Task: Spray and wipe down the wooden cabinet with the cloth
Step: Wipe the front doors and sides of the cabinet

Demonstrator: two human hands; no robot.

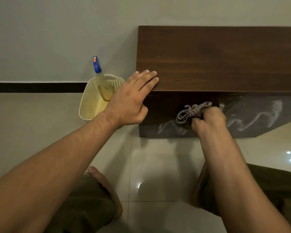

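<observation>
A low dark wooden cabinet (217,58) stands against the wall at the upper right. Its front face (259,115) shows pale wet streaks. My left hand (133,98) lies flat on the cabinet's top left corner, fingers spread over the edge and holding nothing. My right hand (208,121) is closed around a bunched grey patterned cloth (191,111), pressed against the front face below the top edge. A spray bottle (102,81) with a blue nozzle and yellowish liquid stands upright in a cream perforated basket (91,105) on the floor, left of the cabinet.
The floor is glossy beige tile (158,165) with light reflections at the right. A grey wall with a black skirting band (37,87) runs behind. My knees and a bare foot (106,187) are at the bottom of the view.
</observation>
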